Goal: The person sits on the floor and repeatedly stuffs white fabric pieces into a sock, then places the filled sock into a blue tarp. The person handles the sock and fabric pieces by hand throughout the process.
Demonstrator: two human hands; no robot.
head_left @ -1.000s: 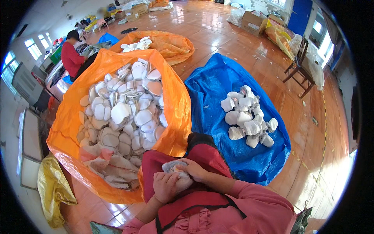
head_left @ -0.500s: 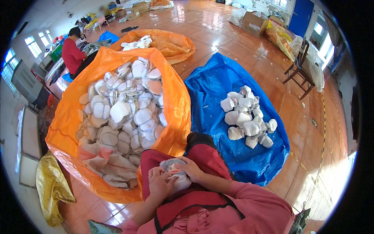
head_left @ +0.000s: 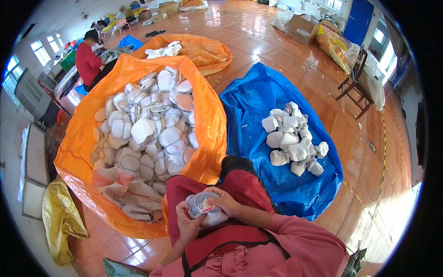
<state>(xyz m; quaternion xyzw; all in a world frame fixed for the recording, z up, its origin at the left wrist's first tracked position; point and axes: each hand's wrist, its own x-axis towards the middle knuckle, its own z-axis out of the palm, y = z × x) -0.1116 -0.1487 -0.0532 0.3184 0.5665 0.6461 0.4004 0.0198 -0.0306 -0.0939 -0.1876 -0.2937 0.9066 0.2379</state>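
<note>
Over my lap, a soft white and grey fabric bundle (head_left: 213, 217) is held between both hands. It has a rounded white underside and a gathered grey top, with a small red and blue patch inside. My left hand (head_left: 187, 222) pinches its left edge. From the right, my right hand (head_left: 225, 203) presses its thumb onto the top, fingers around the far side. A large orange sack (head_left: 210, 134) stands open in front of me, full of flat, rounded white pads (head_left: 142, 131). To the right, several white bundles (head_left: 295, 143) lie heaped on a blue sheet (head_left: 251, 108).
Beyond the sack lies another orange sack (head_left: 207, 53) with white pieces on it. A person in red (head_left: 87, 64) sits at the far left. A wooden chair (head_left: 357, 87) stands at the right, cardboard boxes (head_left: 301, 28) behind it. A yellow sack (head_left: 62, 224) lies at lower left.
My left hand has shifted from over the bundle to its left edge, uncovering more of the grey top and the coloured patch. My right thumb has moved onto the top.
</note>
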